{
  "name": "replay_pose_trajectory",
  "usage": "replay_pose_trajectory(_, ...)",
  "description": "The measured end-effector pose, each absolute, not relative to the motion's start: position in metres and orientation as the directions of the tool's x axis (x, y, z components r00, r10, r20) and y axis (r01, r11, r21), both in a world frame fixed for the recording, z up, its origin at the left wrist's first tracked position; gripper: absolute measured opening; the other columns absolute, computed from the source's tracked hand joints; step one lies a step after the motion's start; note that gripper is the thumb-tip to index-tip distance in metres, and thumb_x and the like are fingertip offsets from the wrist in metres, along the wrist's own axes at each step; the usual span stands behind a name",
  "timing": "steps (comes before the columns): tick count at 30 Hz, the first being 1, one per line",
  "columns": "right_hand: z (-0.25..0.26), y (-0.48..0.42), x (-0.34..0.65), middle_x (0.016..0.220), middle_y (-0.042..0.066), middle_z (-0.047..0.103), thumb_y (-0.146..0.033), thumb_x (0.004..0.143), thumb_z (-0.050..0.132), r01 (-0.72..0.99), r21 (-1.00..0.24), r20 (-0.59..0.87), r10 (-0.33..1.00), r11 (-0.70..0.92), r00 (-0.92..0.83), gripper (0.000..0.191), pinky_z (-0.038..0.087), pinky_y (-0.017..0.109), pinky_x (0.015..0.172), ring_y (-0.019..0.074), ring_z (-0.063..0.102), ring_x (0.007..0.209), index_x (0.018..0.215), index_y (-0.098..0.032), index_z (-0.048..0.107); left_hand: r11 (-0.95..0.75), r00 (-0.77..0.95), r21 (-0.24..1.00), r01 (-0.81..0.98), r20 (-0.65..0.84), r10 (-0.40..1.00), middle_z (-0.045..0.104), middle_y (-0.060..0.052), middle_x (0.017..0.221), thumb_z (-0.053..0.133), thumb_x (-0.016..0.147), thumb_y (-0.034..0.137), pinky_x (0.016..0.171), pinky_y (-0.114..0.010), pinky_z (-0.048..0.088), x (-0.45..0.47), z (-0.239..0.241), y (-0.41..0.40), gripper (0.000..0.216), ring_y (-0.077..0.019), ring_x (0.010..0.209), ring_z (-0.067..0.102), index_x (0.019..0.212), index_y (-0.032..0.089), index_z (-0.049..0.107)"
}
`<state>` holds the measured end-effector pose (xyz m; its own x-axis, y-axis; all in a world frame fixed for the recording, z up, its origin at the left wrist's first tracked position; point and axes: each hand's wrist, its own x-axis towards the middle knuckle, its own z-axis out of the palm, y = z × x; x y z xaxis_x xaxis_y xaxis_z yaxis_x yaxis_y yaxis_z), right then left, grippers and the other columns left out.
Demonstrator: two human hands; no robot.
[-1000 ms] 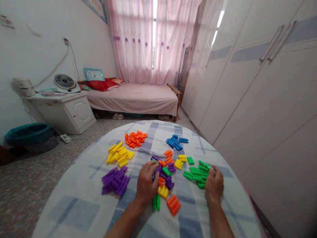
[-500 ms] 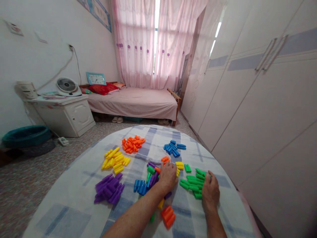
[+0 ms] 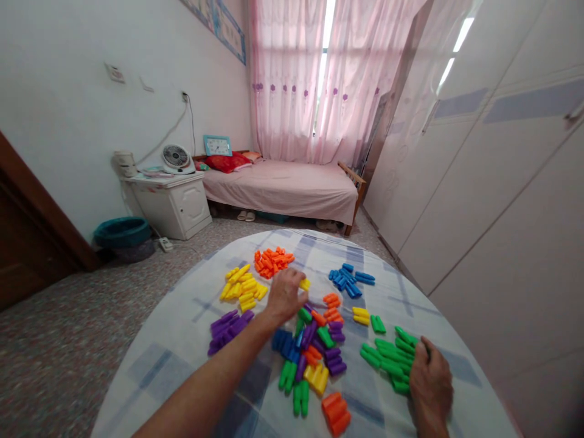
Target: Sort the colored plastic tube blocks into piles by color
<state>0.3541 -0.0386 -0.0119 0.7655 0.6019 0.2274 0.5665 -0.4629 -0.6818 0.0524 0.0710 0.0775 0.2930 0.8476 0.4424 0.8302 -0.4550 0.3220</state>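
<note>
On tablecloth point(image 3: 159, 365), green pile point(image 3: 390, 358), long axes far-leftward

Mixed heap point(image 3: 309, 334) on table point(image 3: 152, 371). Left of heap: first pile point(image 3: 225, 331). Behind heap, leftward: second pile point(image 3: 241, 286), third pile point(image 3: 274, 263) farther back. Behind heap, rightward: fourth pile point(image 3: 344, 280). Right of heap: fifth pile point(image 3: 389, 356), then right hand point(image 3: 431, 377). Behind-left of heap, near: left hand point(image 3: 285, 293).
</note>
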Motion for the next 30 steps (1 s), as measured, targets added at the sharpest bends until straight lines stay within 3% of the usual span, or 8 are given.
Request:
replay_pose_trajectory(5, -0.014, -0.039, 0.355, 0.116, 0.015, 0.057, -0.048, 0.083, 0.028, 0.593, -0.652, 0.245, 0.61, -0.472, 0.754, 0.056, 0.041, 0.045, 0.087, 0.0319, 0.052, 0.103, 0.12, -0.018, 0.056, -0.082, -0.026, 0.263, 0.961, 0.383, 0.923, 0.062, -0.008, 0.1, 0.055, 0.075, 0.029, 0.086, -0.035, 0.042, -0.058, 0.069, 0.107, 0.026, -0.0242, 0.097, 0.056, 0.098, 0.021, 0.063)
replay_pose_trajectory(9, -0.015, -0.038, 0.357, 0.115, 0.015, 0.057, -0.049, 0.083, 0.028, 0.613, -0.615, 0.236, 0.626, -0.496, 0.743, 0.056, 0.041, 0.046, 0.086, 0.0333, 0.052, 0.103, 0.121, -0.018, 0.056, 0.205, -0.319, 0.383, 0.901, 0.264, 0.91, 0.063, -0.01, 0.105, 0.053, 0.076, 0.036, 0.082, -0.033, 0.045, -0.115, 0.048, 0.113, 0.034, -0.0253, 0.098, 0.059, 0.105, 0.019, 0.061)
replay_pose_trajectory(14, -0.015, -0.038, 0.357, 0.117, 0.015, 0.057, -0.05, 0.083, 0.028, 0.623, -0.58, 0.22, 0.635, -0.525, 0.74, 0.056, 0.041, 0.047, 0.086, 0.0336, 0.052, 0.104, 0.12, -0.019, 0.056, 0.258, -0.373, 0.466, 0.846, 0.173, 0.911, 0.068, -0.008, 0.095, 0.052, 0.078, 0.036, 0.074, -0.027, 0.048, -0.135, 0.028, 0.106, 0.032, -0.0203, 0.086, 0.064, 0.102, 0.017, 0.062)
replay_pose_trajectory(18, -0.016, -0.037, 0.356, 0.116, 0.015, 0.057, -0.048, 0.082, 0.03, 0.625, -0.596, 0.25, 0.623, -0.505, 0.742, 0.054, 0.041, 0.045, 0.086, 0.0318, 0.053, 0.102, 0.118, -0.018, 0.057, 0.231, -0.387, 0.453, 0.861, 0.289, 0.876, 0.06, -0.013, 0.113, 0.049, 0.08, 0.037, 0.09, -0.035, 0.044, -0.127, 0.035, 0.105, 0.037, -0.0265, 0.108, 0.056, 0.106, 0.015, 0.06)
replay_pose_trajectory(20, -0.015, -0.036, 0.354, 0.114, 0.014, 0.058, -0.046, 0.082, 0.031, 0.622, -0.605, 0.259, 0.615, -0.498, 0.745, 0.052, 0.041, 0.044, 0.086, 0.0309, 0.052, 0.102, 0.117, -0.018, 0.057, 0.122, -0.326, 0.44, 0.89, 0.425, 0.845, 0.057, -0.013, 0.118, 0.049, 0.079, 0.033, 0.097, -0.039, 0.04, -0.108, 0.045, 0.106, 0.034, -0.0277, 0.114, 0.051, 0.107, 0.015, 0.059)
replay_pose_trajectory(22, -0.013, -0.036, 0.351, 0.113, 0.014, 0.059, -0.045, 0.081, 0.031, 0.62, -0.611, 0.266, 0.609, -0.493, 0.747, 0.052, 0.04, 0.043, 0.086, 0.0301, 0.052, 0.101, 0.116, -0.017, 0.058, -0.092, -0.17, 0.44, 0.893, 0.52, 0.837, 0.06, -0.01, 0.114, 0.048, 0.08, 0.028, 0.1, -0.038, 0.039, -0.074, 0.057, 0.106, 0.028, -0.0249, 0.112, 0.052, 0.103, 0.017, 0.06)
replay_pose_trajectory(27, -0.007, -0.038, 0.348, 0.115, 0.015, 0.058, -0.046, 0.08, 0.03, 0.606, -0.613, 0.247, 0.606, -0.507, 0.756, 0.054, 0.04, 0.043, 0.086, 0.03, 0.051, 0.103, 0.116, -0.017, 0.058, -0.542, 0.355, 0.506, 0.671, 0.422, 0.834, 0.066, -0.006, 0.102, 0.049, 0.08, 0.02, 0.092, -0.032, 0.045, 0.056, 0.068, 0.089, 0.023, -0.0191, 0.099, 0.059, 0.1, 0.019, 0.062)
replay_pose_trajectory(30, -0.005, -0.039, 0.348, 0.117, 0.015, 0.057, -0.046, 0.08, 0.028, 0.604, -0.623, 0.236, 0.617, -0.497, 0.751, 0.056, 0.04, 0.043, 0.087, 0.0304, 0.051, 0.104, 0.117, -0.016, 0.057, -0.73, 0.644, 0.389, 0.562, 0.349, 0.681, 0.066, -0.006, 0.101, 0.053, 0.078, 0.02, 0.089, -0.032, 0.045, 0.127, 0.057, 0.079, 0.024, -0.0197, 0.099, 0.058, 0.099, 0.02, 0.063)
